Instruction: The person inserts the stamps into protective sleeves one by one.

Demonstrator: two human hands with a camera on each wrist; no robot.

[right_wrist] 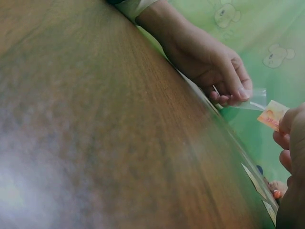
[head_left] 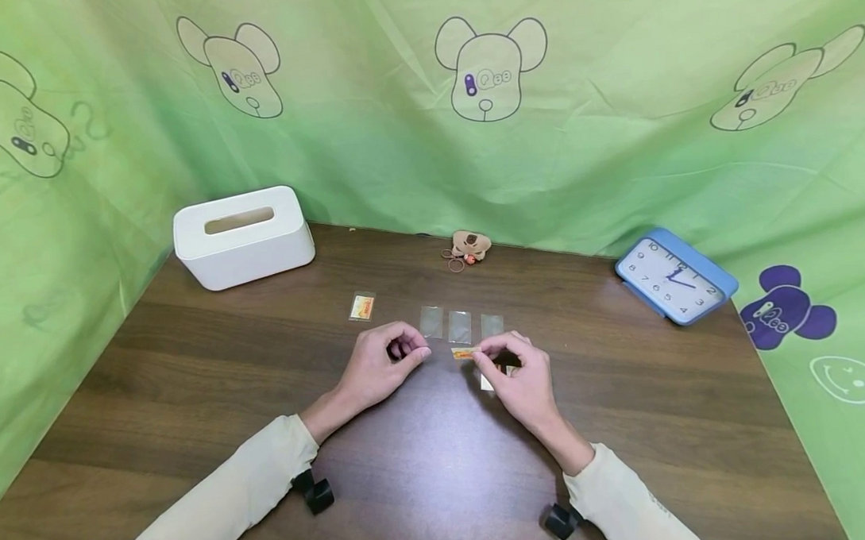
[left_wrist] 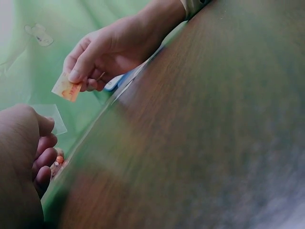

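**Operator:** State the position of the printed card [head_left: 463, 353] and the grip on it.

**Technician:** It is above the table [head_left: 193, 374], between the left and right edges and short of the far edge. The right hand [head_left: 524, 378] pinches one end between thumb and fingertips; the other end projects free. The left hand [head_left: 384, 359] pinches a clear sleeve [right_wrist: 257, 98] between thumb and finger.

**Operator:** Specify handling.

**Technician:** Judged by appearance, both are very light. The card is probably thin, stiff enough to stay flat, but liable to crease if squeezed. The sleeve is probably soft film, slick and easily wrinkled. Grip the card at one end; leave the opposite edge clear. Hold the sleeve near a corner, with light pressure.

**Operator:** Which view applies?

**Technician:** Use the wrist views for the held sleeve; the head view does not resolve it. Only the head view shows all three flat sleeves [head_left: 459, 327] in a row, and a sleeved card [head_left: 362, 307] closer to the table's left edge. The left wrist view shows card and held sleeve apart; in the right wrist view they nearly overlap. The sleeve's mouth cannot be identified.
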